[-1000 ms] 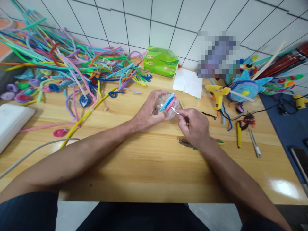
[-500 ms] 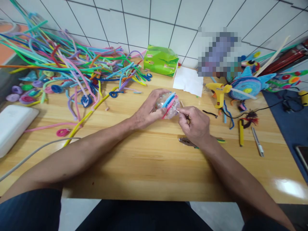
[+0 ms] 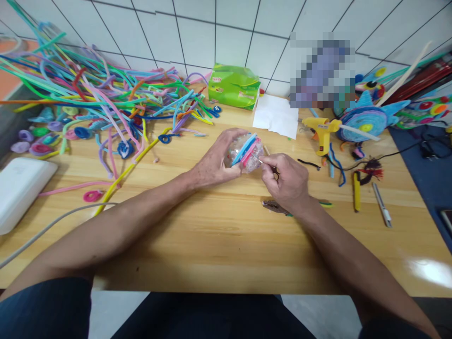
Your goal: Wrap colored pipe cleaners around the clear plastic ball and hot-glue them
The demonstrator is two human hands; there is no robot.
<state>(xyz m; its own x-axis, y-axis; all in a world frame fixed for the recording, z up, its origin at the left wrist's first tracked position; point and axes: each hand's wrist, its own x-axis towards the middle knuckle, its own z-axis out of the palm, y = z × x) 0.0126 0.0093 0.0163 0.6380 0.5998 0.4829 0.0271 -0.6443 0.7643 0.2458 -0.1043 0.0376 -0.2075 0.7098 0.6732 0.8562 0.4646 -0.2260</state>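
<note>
My left hand (image 3: pixel 217 160) is wrapped round a clear, roundish plastic piece (image 3: pixel 254 162) with blue and pink bands across it. It may be a bag or a ball; I cannot tell. Closed in a pinch, my right hand (image 3: pixel 287 181) grips a thin metal-tipped tool (image 3: pixel 260 161). Its tip points at the clear piece, near the pink band. Fingers hide most of the tool, so its kind stays unclear. On the table under my right wrist lie pliers (image 3: pixel 275 206), partly covered by the arm.
Many coloured pipe cleaners (image 3: pixel 116 94) pile up at the left, near a white box (image 3: pixel 24 193) and a cable. A green tissue pack (image 3: pixel 233 87) and white paper (image 3: pixel 275 117) lie behind. At right are a yellow glue gun (image 3: pixel 323 134), a blue fish craft (image 3: pixel 365 123) and cutters (image 3: pixel 382 205).
The clear piece has turned slightly in my left hand, showing more of its blue band. My right hand stays beside it with the tool. The view has shifted slightly.
</note>
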